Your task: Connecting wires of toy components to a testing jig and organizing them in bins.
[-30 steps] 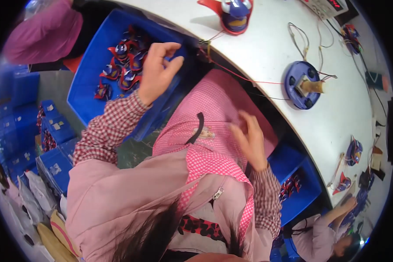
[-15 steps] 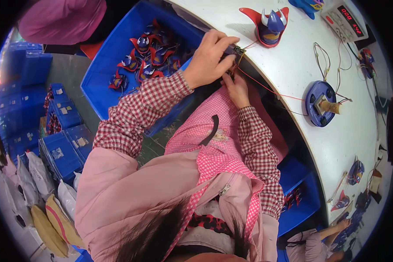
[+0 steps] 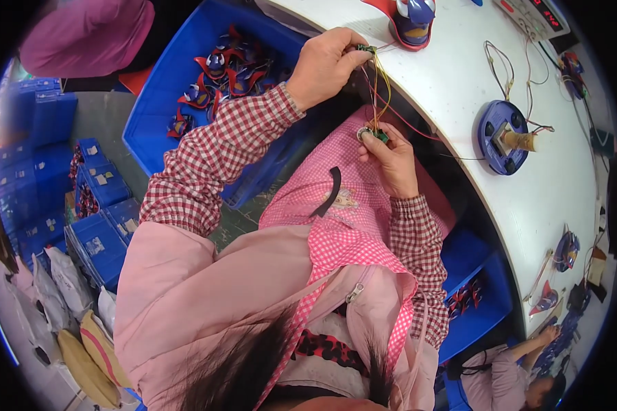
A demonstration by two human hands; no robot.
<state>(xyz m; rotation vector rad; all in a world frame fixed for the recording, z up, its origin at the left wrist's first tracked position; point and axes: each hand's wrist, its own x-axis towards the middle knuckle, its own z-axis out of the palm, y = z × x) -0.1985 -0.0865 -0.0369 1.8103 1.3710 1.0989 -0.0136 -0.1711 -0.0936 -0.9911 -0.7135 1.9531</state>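
My left hand [image 3: 322, 68] pinches a small green circuit board [image 3: 367, 49] at the edge of the white table. Yellow and red wires [image 3: 384, 85] run down from it to a second green circuit board [image 3: 382, 136] with a round silvery part beside it. My right hand [image 3: 393, 161] grips that lower piece between thumb and fingers, above my lap. Just past the upper board stands a purple horned toy head [image 3: 414, 26] with a red collar, partly cut off by the frame. A red wire stretches toward a round purple base [image 3: 503, 137] on the table.
On my left is a blue bin [image 3: 159, 103] of several toy heads; another blue bin [image 3: 483, 312] sits under the table at right. A meter with a red display [image 3: 531, 15] stands at the far right. Another person [image 3: 497, 373] works at lower right.
My hands have moved apart, the left one up and the right one down and slightly right. The wires between the two boards now show, stretched out. The whole view has shifted a little.
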